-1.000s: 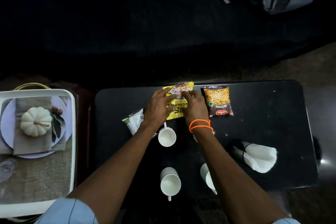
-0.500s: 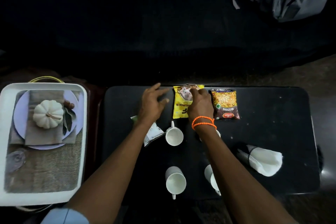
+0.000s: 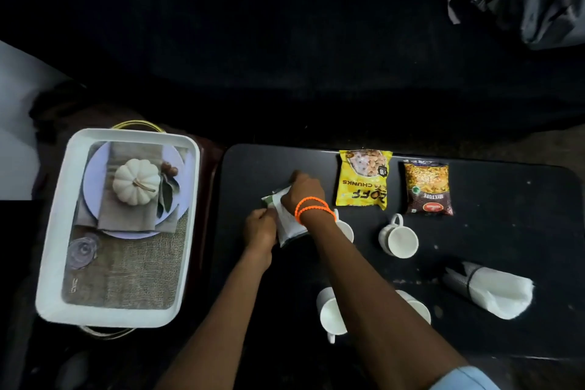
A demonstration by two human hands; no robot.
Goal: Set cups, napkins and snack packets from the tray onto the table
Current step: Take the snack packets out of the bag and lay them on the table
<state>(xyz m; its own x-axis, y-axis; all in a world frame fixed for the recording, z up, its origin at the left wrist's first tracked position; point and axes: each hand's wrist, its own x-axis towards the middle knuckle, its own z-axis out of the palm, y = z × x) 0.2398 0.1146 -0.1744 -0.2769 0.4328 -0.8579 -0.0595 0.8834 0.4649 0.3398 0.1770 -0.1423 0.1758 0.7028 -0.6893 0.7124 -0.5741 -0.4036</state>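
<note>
**Both hands on the third packet, slot open at the row's left**

The white-and-green snack packet [image 3: 286,218] lies on the black table [image 3: 506,231], at about 9 o'clock from the yellow chunks packet [image 3: 364,179]. Its long axis runs on a slant, from roughly 11 o'clock down to 5 o'clock, unlike the two packets already laid square to the far edge. The right hand [image 3: 302,191] crosses over and closes on its far end; the left hand [image 3: 261,228] pinches its near left edge. Both touch it, so neither is nearer; the right arm hides part of the packet's near end.

As I judge it, the coming move turns on this slant: the packet would need turning until its long axis points to 12 o'clock, then sliding toward the far edge, to sit in line at 9 o'clock of the yellow one.

Counted:
- Snack packets: three, namely the held one, the yellow one, and the brown mixture packet [image 3: 428,188] just beside it at 3 o'clock.
- White cups: four, one [image 3: 398,239] in clear view mid-table, one [image 3: 345,228] half hidden by the right wrist, one [image 3: 332,315] near the front edge, one [image 3: 419,309] partly behind the right forearm.
- Napkin bundle [image 3: 493,291]: one, banded, at the table's 4 o'clock.

The white tray [image 3: 53,231], at 9 o'clock off the table, shows no loose cups, packets or napkins; I read its pumpkin scene as a printed base.
</note>
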